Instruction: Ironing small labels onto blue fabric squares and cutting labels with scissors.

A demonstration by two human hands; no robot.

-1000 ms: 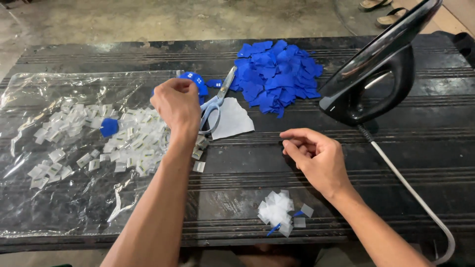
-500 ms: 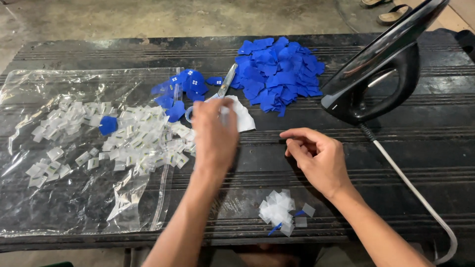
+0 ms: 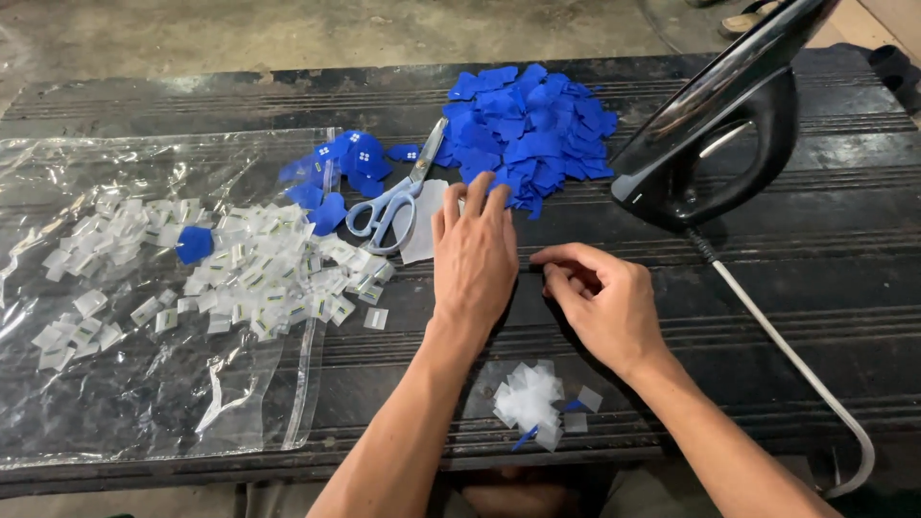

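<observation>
Both hands on the dark table, nothing gripped.

Nearest me, a small heap of white scraps (image 3: 530, 398) lies at the table (image 3: 815, 288) edge, between my forearms. My right hand (image 3: 604, 302) rests curled, fingers bent inward, thumb and forefinger close; I cannot tell whether they pinch anything. My left hand (image 3: 475, 254) lies flat, fingers spread, tips touching the white paper piece (image 3: 422, 225) and just short of the blue scrap pile (image 3: 528, 129). Scissors (image 3: 398, 197) lie just left of those fingertips. Further left, white tags (image 3: 259, 269) on a clear plastic bag (image 3: 144, 384). Black iron (image 3: 715, 144) far right.
</observation>
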